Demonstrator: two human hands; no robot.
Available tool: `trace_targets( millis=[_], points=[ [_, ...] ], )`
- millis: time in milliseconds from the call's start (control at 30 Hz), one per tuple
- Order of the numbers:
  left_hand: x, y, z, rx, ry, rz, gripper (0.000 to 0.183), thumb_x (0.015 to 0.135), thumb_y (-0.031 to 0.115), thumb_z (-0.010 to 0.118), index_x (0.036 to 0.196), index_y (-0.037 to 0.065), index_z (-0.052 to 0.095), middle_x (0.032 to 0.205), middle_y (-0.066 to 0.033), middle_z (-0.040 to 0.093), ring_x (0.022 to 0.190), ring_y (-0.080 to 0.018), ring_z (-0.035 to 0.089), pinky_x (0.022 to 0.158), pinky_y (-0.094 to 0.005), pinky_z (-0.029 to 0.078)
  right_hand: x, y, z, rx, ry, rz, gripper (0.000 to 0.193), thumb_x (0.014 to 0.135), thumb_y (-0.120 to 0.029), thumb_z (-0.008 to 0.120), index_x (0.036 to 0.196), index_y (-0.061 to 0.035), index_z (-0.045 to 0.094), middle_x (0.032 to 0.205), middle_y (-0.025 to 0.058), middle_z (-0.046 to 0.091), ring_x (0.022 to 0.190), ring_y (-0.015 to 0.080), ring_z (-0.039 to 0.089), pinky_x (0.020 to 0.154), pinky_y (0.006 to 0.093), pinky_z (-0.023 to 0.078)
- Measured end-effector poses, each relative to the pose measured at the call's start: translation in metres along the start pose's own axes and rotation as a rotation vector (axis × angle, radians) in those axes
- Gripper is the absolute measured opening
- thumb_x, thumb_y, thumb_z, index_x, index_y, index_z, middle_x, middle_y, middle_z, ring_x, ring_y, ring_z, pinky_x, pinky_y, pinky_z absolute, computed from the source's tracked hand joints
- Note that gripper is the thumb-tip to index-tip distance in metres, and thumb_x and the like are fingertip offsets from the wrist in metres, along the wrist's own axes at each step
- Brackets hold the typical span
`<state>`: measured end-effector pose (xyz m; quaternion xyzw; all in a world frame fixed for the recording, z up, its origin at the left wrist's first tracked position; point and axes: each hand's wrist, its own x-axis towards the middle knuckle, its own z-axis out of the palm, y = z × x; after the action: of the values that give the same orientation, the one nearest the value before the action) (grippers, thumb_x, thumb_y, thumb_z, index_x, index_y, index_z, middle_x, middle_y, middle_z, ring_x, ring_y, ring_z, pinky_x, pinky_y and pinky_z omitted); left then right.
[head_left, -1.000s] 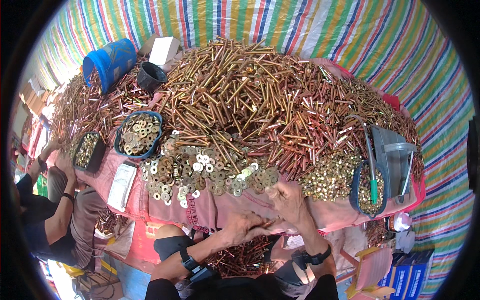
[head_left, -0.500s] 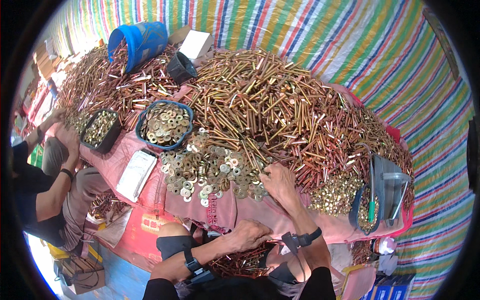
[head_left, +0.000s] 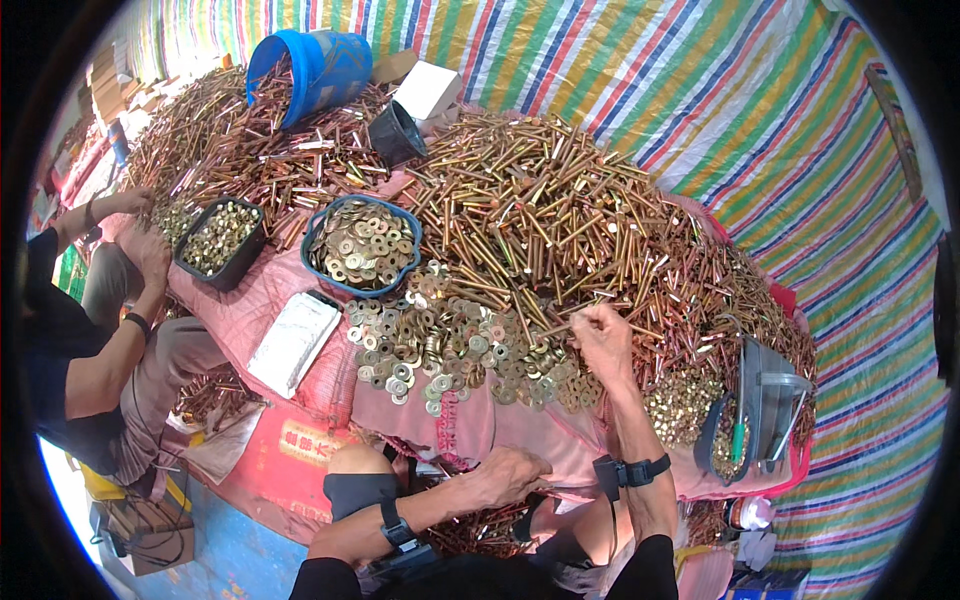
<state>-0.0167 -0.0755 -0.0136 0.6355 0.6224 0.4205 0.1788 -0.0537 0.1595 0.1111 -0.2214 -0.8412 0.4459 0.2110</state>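
Blue bucket (head_left: 310, 68) tipped on its side at the back, spilling into a huge heap of brass-coloured bolts (head_left: 560, 215) across the pink-covered table (head_left: 250, 305). Black cup (head_left: 397, 135) and white box (head_left: 428, 90) just beside the bucket. Round blue-rimmed basin of washers (head_left: 362, 245) in front of those, a black tray of nuts (head_left: 220, 237) to its left. Loose washers (head_left: 450, 345) spread thick along the near edge, a white flat packet (head_left: 293, 342) lying left of them. Grey scoop (head_left: 765, 400) and dark bowl of small nuts over on the right. Co-worker's hands (head_left: 150, 250) busy at the far left, well apart.

Right hand (head_left: 603, 340) up on the slope of the heap, fingers pinched together on a bolt (head_left: 585, 300) at the heap's near edge, just above the washers. Left hand (head_left: 512, 475) low, below the table edge, curled over the lap, touching the pink cloth; closed or holding something, impossible to tell. Black bands on both wrists.
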Motion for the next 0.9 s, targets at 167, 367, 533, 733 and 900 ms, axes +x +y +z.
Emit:
trace_targets(
  millis=[167, 367, 533, 733, 900],
  points=[
    [-0.002, 0.001, 0.0, -0.028, 0.01, 0.005, 0.022, 0.092, 0.019, 0.074, 0.111, 0.006, 0.071, 0.094, -0.0166, 0.073, 0.091, -0.0395, 0.072, 0.079, -0.0482, 0.057, 0.013, -0.012, -0.004, -0.159, 0.059, -0.051, 0.023, 0.097, -0.021, 0.077, 0.097, 0.0016, 0.073, 0.075, 0.0034, 0.068, 0.065, 0.0106, 0.062, 0.056, 0.0295, 0.05],
    [-0.004, 0.002, 0.001, -0.028, 0.083, 0.042, 0.017, 0.09, 0.017, 0.074, 0.101, 0.006, 0.066, 0.085, -0.0169, 0.069, 0.084, -0.0409, 0.069, 0.073, -0.0498, 0.055, 0.03, -0.034, 0.001, -0.511, 0.062, -0.167, 0.028, 0.089, -0.025, 0.084, 0.081, -0.0011, 0.073, 0.065, 0.0023, 0.065, 0.059, 0.0102, 0.054, 0.056, 0.0322, 0.045],
    [-0.006, 0.0, 0.004, -0.071, 0.135, 0.055, 0.015, 0.088, 0.014, 0.07, 0.088, 0.004, 0.059, 0.08, -0.0186, 0.065, 0.079, -0.0427, 0.067, 0.068, -0.0513, 0.053, 0.039, -0.03, 0.021, -0.172, 0.135, -0.059, 0.031, 0.09, -0.027, 0.086, 0.081, 0.0, 0.073, 0.065, 0.0029, 0.066, 0.058, 0.0106, 0.055, 0.054, 0.0311, 0.045],
    [-0.007, 0.001, 0.004, -0.028, 0.046, 0.006, 0.018, 0.092, 0.021, 0.073, 0.103, 0.008, 0.067, 0.084, -0.0157, 0.068, 0.084, -0.0393, 0.07, 0.074, -0.0494, 0.055, 0.042, -0.03, 0.016, -0.176, -0.019, 0.064, 0.028, 0.086, -0.017, 0.087, 0.075, -0.0037, 0.065, 0.07, 0.0038, 0.068, 0.058, 0.0095, 0.061, 0.053, 0.0275, 0.052],
    [-0.005, 0.0, 0.007, 0.021, 0.084, 0.05, 0.016, 0.092, 0.02, 0.072, 0.093, 0.007, 0.062, 0.079, -0.0155, 0.064, 0.079, -0.04, 0.068, 0.071, -0.0506, 0.054, 0.053, -0.028, 0.044, -0.519, -0.083, -0.008, 0.027, 0.08, -0.025, 0.088, 0.075, -0.005, 0.071, 0.064, 0.0067, 0.067, 0.06, 0.0146, 0.063, 0.062, 0.0356, 0.053]
  ],
)
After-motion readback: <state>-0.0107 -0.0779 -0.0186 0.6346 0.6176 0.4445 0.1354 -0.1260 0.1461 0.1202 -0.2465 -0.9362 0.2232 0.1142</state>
